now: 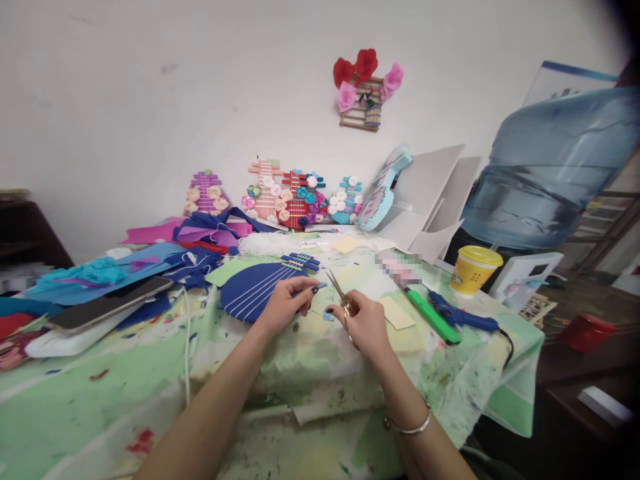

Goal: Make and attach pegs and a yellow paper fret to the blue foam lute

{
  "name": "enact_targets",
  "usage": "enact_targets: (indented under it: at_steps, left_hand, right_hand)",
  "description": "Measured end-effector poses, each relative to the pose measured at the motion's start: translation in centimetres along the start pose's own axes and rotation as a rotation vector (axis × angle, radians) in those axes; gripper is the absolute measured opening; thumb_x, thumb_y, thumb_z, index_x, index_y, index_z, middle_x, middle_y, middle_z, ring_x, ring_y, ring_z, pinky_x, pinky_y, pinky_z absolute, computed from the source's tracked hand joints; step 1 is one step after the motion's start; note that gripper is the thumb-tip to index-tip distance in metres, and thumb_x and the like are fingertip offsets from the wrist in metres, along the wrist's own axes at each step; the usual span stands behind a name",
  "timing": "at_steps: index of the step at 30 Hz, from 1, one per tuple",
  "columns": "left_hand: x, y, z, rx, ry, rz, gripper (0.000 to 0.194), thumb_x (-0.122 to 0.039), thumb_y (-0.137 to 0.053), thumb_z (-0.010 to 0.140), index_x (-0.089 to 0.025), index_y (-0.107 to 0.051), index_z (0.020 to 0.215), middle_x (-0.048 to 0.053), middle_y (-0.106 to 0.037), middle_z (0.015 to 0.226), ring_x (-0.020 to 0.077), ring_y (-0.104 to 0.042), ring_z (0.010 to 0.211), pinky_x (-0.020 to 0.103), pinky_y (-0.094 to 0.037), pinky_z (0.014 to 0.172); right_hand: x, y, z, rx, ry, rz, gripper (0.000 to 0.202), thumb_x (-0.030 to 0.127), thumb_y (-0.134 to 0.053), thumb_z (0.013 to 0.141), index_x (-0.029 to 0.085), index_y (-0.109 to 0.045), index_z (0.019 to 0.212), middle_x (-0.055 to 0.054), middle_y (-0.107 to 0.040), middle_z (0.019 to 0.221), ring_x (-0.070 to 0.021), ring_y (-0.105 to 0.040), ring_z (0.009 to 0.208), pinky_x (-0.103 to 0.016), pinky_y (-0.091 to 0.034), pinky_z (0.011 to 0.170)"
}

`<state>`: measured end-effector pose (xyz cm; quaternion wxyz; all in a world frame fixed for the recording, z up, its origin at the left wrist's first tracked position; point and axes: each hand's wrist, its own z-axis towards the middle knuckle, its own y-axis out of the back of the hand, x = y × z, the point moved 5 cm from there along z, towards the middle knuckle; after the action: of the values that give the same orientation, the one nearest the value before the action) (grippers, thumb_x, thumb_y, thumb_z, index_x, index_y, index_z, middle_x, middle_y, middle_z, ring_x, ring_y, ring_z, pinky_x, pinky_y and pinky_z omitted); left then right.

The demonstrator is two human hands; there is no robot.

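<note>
Pinching a small blue piece [322, 286] between thumb and finger of the left hand [287, 303], apparently so as to leave one end free on the side facing the right hand [369, 323]. Gripping scissors [340, 291] by the handles in the right hand, with blades angled forward and leftward, near the piece but apart from it, probably to keep the points clear of the left fingertips. Keeping a blue lute-shaped board [253, 293] flat on the bench [280, 400], just beyond and left of the left hand, presumably for easy reach. Leaving a green tool [431, 319] and a blue glue gun [463, 312] right of the right hand, likely to free the space between both hands.

Cannot see part of the board, covered by the left hand, nor most of the scissor handles. Hard to judge any contact between the right thumb and the small blue scrap [328, 315] beside it, or to identify the pixelated pink thing [400, 268] beyond the right hand.
</note>
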<state>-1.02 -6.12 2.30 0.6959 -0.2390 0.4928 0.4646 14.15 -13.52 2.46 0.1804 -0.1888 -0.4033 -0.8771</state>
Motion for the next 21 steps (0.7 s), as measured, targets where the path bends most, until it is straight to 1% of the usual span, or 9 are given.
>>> enact_targets:
  at_steps: [3, 7, 11, 16, 21]
  left_hand:
    - [0.1, 0.1, 0.0, -0.006, -0.007, 0.005, 0.026, -0.031, -0.059, 0.075, -0.014, -0.063, 0.094, -0.005, -0.048, 0.052, 0.0052, -0.042, 0.042, 0.019, -0.033, 0.044]
    - [-0.1, 0.1, -0.1, -0.019, -0.014, 0.017, 0.026, -0.031, -0.06, 0.074, -0.014, -0.063, 0.093, -0.005, -0.047, 0.05, 0.0059, -0.042, 0.042, 0.019, -0.034, 0.045]
    - [-0.3, -0.1, -0.1, -0.011, -0.028, 0.012, 0.026, -0.031, -0.06, 0.074, -0.014, -0.063, 0.093, -0.006, -0.047, 0.051, 0.0058, -0.043, 0.042, 0.019, -0.034, 0.044]
    - [-0.2, -0.2, -0.1, 0.01, -0.032, 0.015, 0.024, -0.029, -0.058, 0.076, -0.014, -0.061, 0.094, -0.006, -0.044, 0.05, 0.0053, -0.042, 0.041, 0.018, -0.033, 0.043]
    - [-0.1, -0.2, -0.1, -0.005, -0.031, 0.037, 0.024, -0.03, -0.057, 0.076, -0.014, -0.06, 0.093, -0.006, -0.044, 0.051, 0.0052, -0.041, 0.042, 0.018, -0.032, 0.043]
  right_hand:
    - [0.5, -0.1, -0.4, -0.004, 0.004, -0.016, 0.032, 0.052, -0.056, 0.073, 0.021, -0.056, 0.065, 0.003, -0.054, 0.05, -0.0108, -0.045, 0.046, -0.021, -0.026, 0.047]
    - [0.8, -0.5, -0.6, -0.027, 0.006, -0.047, 0.034, 0.053, -0.055, 0.074, 0.021, -0.056, 0.062, 0.002, -0.055, 0.05, -0.0114, -0.046, 0.045, -0.022, -0.026, 0.047]
    - [0.8, -0.7, -0.6, -0.039, 0.023, -0.058, 0.037, 0.055, -0.053, 0.075, 0.02, -0.057, 0.062, 0.001, -0.057, 0.05, -0.0118, -0.049, 0.046, -0.022, -0.026, 0.048]
    - [0.7, -0.9, -0.7, -0.066, 0.042, -0.13, 0.039, 0.057, -0.052, 0.076, 0.02, -0.059, 0.068, -0.001, -0.06, 0.053, -0.0135, -0.053, 0.049, -0.023, -0.025, 0.05]
    - [0.4, -1.2, -0.8, -0.089, 0.053, -0.143, 0.043, 0.06, -0.05, 0.075, 0.02, -0.061, 0.064, -0.001, -0.062, 0.052, -0.0129, -0.054, 0.047, -0.023, -0.025, 0.05]
